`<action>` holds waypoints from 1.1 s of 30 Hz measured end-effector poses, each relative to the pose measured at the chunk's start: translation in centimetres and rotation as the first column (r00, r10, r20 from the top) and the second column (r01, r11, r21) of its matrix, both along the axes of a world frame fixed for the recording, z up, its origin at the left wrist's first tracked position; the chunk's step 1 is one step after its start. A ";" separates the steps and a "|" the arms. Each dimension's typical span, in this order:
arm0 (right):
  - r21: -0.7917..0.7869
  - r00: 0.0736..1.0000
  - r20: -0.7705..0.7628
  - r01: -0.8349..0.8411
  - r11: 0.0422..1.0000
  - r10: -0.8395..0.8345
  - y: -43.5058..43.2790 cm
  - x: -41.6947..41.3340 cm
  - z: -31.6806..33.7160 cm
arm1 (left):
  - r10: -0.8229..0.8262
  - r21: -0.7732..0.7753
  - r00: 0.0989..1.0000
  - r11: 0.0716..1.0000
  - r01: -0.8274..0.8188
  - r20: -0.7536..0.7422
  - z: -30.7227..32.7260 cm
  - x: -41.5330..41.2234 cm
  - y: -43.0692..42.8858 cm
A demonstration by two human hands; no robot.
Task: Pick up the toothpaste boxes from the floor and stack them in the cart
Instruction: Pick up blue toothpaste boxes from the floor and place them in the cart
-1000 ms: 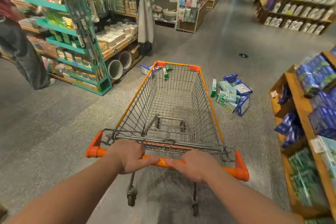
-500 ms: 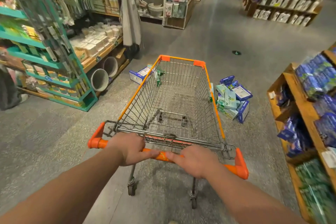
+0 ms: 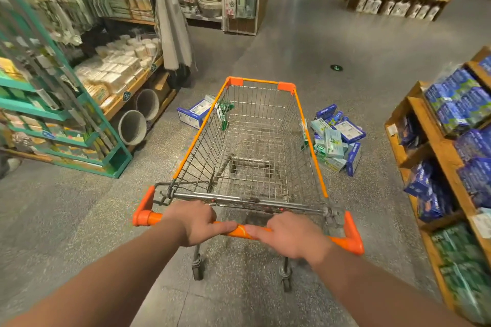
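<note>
A wire shopping cart (image 3: 310,125) with orange trim stands in front of me, its basket holding nothing. My left hand (image 3: 196,221) and my right hand (image 3: 293,237) both grip the cart's orange handle bar (image 3: 239,231). A pile of blue and pale green toothpaste boxes (image 3: 336,141) lies on the grey floor just right of the cart. A few more boxes (image 3: 195,113) lie on the floor at the cart's front left corner, partly hidden behind the wire side.
A teal metal rack (image 3: 66,119) and a wooden shelf with pale packs stand to the left. Two grey round baskets (image 3: 132,127) sit under that shelf. A wooden shelf unit (image 3: 438,146) with blue and green boxes lines the right. The aisle runs ahead.
The cart and I have rolled forward; the box pile is now beside the cart's right side. The person at the far left has dropped out of view.
</note>
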State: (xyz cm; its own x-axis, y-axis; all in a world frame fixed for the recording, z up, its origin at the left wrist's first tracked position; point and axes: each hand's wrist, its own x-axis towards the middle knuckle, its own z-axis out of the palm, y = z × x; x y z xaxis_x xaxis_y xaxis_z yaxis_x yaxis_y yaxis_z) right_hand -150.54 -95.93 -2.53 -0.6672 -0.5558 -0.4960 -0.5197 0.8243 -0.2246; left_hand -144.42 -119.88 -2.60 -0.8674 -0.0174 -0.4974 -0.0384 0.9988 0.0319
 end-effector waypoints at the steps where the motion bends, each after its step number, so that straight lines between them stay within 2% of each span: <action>1: 0.009 1.000 0.005 0.008 1.000 -0.008 -0.2 -0.1 0.2 | 0.019 0.047 0.999 0.999 -0.021 0.038 0.2 -0.3 -0.1; 4: 0.051 0.999 0.015 0.047 0.998 -0.048 -0.5 0.0 0.9 | 0.025 0.127 0.994 0.991 -0.038 0.107 0.5 -0.8 -0.4; 7: 0.071 0.993 0.057 0.101 0.992 -0.105 -0.3 0.0 1.8 | -0.004 0.191 0.994 0.981 -0.017 0.108 1.1 -0.8 -0.5; 12: -0.056 0.950 0.046 0.313 0.948 -0.310 0.4 -2.4 6.0 | -0.135 0.095 0.987 0.985 0.143 -0.082 5.5 -5.4 0.8; 16: -0.072 0.920 -0.037 0.388 0.919 -0.391 3.8 -4.9 8.8 | -0.183 0.139 0.966 0.968 0.210 -0.182 8.8 -11.0 4.0; 20: -0.116 0.872 -0.045 0.479 0.870 -0.487 9.3 -6.9 11.1 | -0.289 0.115 0.928 0.940 0.322 -0.234 10.8 -15.0 9.6; 27: -0.096 0.847 -0.121 0.508 0.856 -0.517 21.7 -12.0 11.4 | -0.442 -0.020 0.868 0.893 0.450 -0.224 10.6 -21.7 22.5; 33: -0.118 0.871 -0.145 0.456 0.882 -0.469 33.3 -20.7 10.8 | -0.384 0.024 0.893 0.916 0.400 -0.233 10.0 -29.1 34.2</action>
